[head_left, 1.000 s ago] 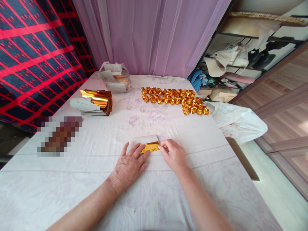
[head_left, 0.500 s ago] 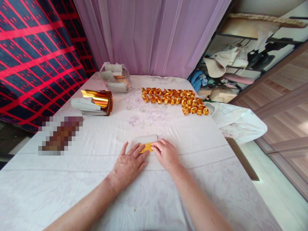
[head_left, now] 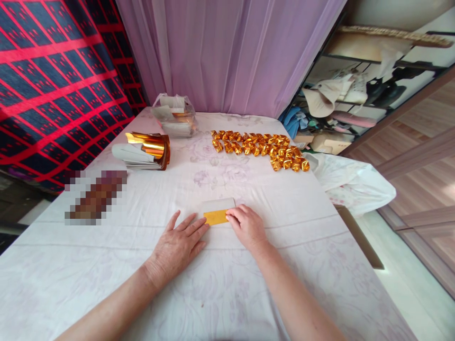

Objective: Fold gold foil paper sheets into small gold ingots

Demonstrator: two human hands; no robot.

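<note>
A sheet of foil paper (head_left: 216,217) lies on the table in front of me, its near part folded over to show a gold strip and its far part pale grey. My right hand (head_left: 247,226) pinches the strip's right end between thumb and fingers. Flat and spread, my left hand (head_left: 179,244) rests on the cloth, its fingertips at the strip's left end. Farther back on the right are several folded gold foil pieces (head_left: 263,144) in rows.
A stack of gold-and-grey foil sheets (head_left: 145,154) stands at the left, with a clear plastic bag (head_left: 174,116) of more sheets behind it. A blurred brownish item (head_left: 97,196) lies near the left edge. A white plastic bag (head_left: 355,180) hangs beside the table's right edge.
My left hand has slid left along the gold strip to its left end, uncovering most of it. My right hand still pinches the right end. The view has shifted slightly.
</note>
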